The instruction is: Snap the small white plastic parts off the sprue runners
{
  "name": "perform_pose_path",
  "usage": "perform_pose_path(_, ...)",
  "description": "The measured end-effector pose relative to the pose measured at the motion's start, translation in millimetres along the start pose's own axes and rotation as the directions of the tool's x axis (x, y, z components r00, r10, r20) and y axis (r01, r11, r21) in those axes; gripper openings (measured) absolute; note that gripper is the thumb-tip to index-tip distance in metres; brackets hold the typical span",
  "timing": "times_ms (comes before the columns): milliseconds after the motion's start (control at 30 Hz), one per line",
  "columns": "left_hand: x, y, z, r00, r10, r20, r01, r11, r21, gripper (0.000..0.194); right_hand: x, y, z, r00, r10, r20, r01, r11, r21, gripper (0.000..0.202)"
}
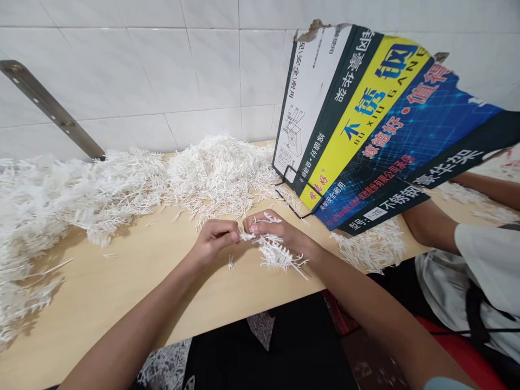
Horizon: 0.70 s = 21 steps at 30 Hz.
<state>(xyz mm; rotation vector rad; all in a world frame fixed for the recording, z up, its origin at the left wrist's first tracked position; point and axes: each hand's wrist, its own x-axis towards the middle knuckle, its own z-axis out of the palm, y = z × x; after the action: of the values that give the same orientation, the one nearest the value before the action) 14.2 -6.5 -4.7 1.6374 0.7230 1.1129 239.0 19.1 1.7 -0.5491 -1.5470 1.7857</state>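
Across the top, a tiled wall (211,70) is shown, crossed at upper left by a perforated metal bracket (52,110). At upper right, a printed cardboard panel (365,124) is seen, tilted. A co-worker's white sleeve (487,254) is included at right.

Bright, diffuse light; soft shadows on the table (101,287); outer edges stretched.
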Motion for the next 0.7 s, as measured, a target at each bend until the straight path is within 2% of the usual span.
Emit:
perform_pose_path(67, 0, 5, -5.0, 0.998, 0.036, -0.049, -0.047, 0.969, -0.245, 0.051, 0, -2, -7, 0.996, -0.091, -0.017, 0.092, 0.98, 0.174, 0.038)
perform_pose_path(133, 1, 11, -8.7, 0.989, 0.036, -0.141, -0.081, 0.941, -0.328, 0.05, 1, -5, -15, 0.982, -0.143, -0.125, 0.166, 0.966, 0.199, 0.04)
perform_pose_path(200, 3, 14, -10.0, 0.973, 0.006, -0.23, -0.048, 0.983, -0.179, 0.043, 2, -6, -20, 0.961, -0.123, -0.248, 0.148, 0.985, 0.084, 0.032)
perform_pose_path(267, 6, 12, -10.2, 0.954, 0.001, -0.301, 0.045, 0.988, 0.147, 0.035, 4, -6, -20, 0.936, -0.108, -0.334, 0.1, 0.994, -0.042, 0.025)
perform_pose_path(300, 7, 9, -10.9, 0.949, 0.028, -0.315, 0.082, 0.94, 0.33, 0.03, 6, -6, -19, 0.924, -0.116, -0.365, 0.09, 0.992, -0.087, 0.024)
perform_pose_path(367, 9, 0, -15.7, 0.949, 0.118, -0.292, 0.105, 0.757, 0.645, 0.027, 7, -7, -15, 0.899, -0.15, -0.412, 0.095, 0.984, -0.152, 0.025)
perform_pose_path(433, 11, -11, -26.0, 0.944, 0.204, -0.258, 0.108, 0.547, 0.83, 0.034, 7, -14, -10, 0.871, -0.18, -0.457, 0.099, 0.976, -0.195, 0.027)
perform_pose_path(500, 13, -17, -40.2, 0.937, 0.23, -0.264, 0.16, 0.39, 0.907, 0.035, 4, -26, -4, 0.849, -0.19, -0.494, 0.092, 0.972, -0.215, 0.029)
perform_pose_path(567, 17, -15, -53.5, 0.923, 0.246, -0.297, 0.214, 0.315, 0.925, 0.033, -5, -42, 3, 0.824, -0.184, -0.536, 0.077, 0.973, -0.216, 0.03)
perform_pose_path(633, 20, -2, -59.5, 0.899, 0.296, -0.324, 0.221, 0.332, 0.917, 0.033, -19, -59, 14, 0.789, -0.187, -0.585, 0.056, 0.971, -0.234, 0.03)
perform_pose_path(700, 16, 22, -51.4, 0.873, 0.341, -0.35, 0.173, 0.453, 0.875, 0.027, -38, -71, 28, 0.763, -0.204, -0.613, 0.022, 0.957, -0.291, 0.03)
